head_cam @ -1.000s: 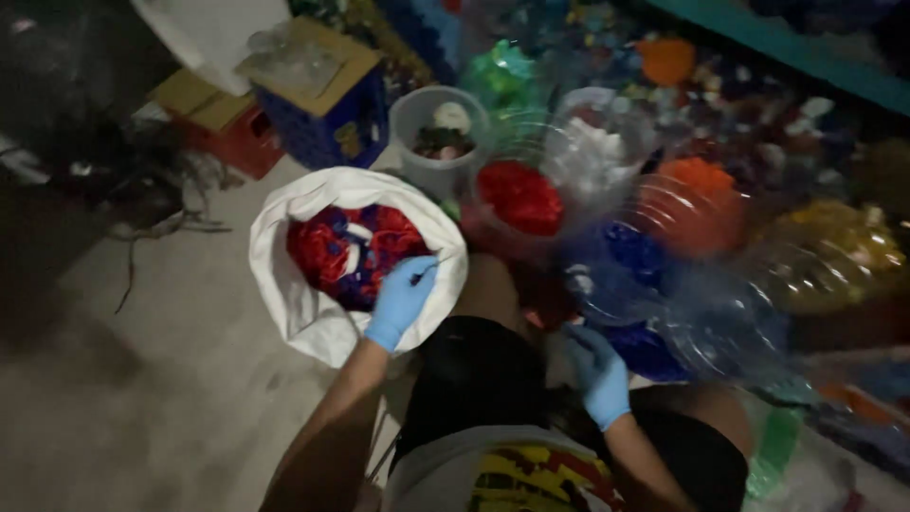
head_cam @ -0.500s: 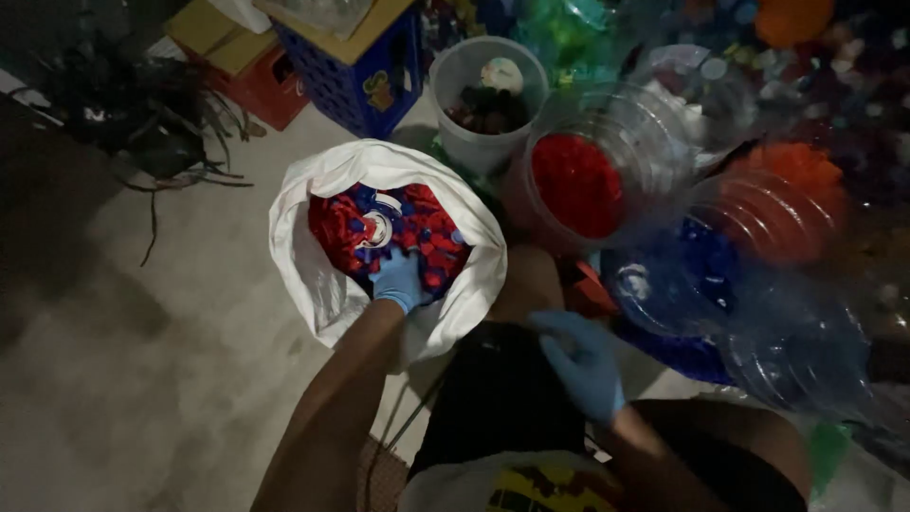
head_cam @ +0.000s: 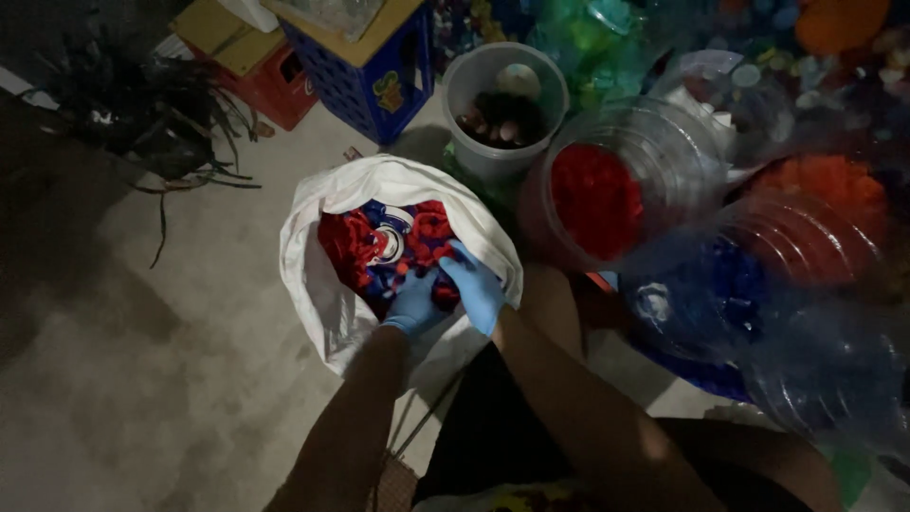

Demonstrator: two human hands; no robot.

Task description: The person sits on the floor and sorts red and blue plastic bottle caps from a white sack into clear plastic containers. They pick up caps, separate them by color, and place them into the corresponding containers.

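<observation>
Both my hands wear blue gloves and reach into a white sack [head_cam: 318,289] that stands open on the concrete floor. The sack holds a heap of red and blue bottle caps [head_cam: 384,242]. My left hand [head_cam: 414,301] rests on the caps at the near side of the heap, fingers curled into them. My right hand [head_cam: 474,284] lies next to it at the sack's right rim, fingers also dipped into the caps. What each hand grips is hidden among the caps.
Around the sack stand a clear jar of red caps [head_cam: 597,194], a jar of orange caps [head_cam: 825,204], a jar of blue caps [head_cam: 711,294], a grey bucket [head_cam: 502,104], a blue crate [head_cam: 374,81] and a red crate [head_cam: 280,90]. Dry plant debris [head_cam: 152,114] lies at left.
My right hand has moved from beside my knee into the sack next to my left hand. The view has shifted down and closer to the sack.
</observation>
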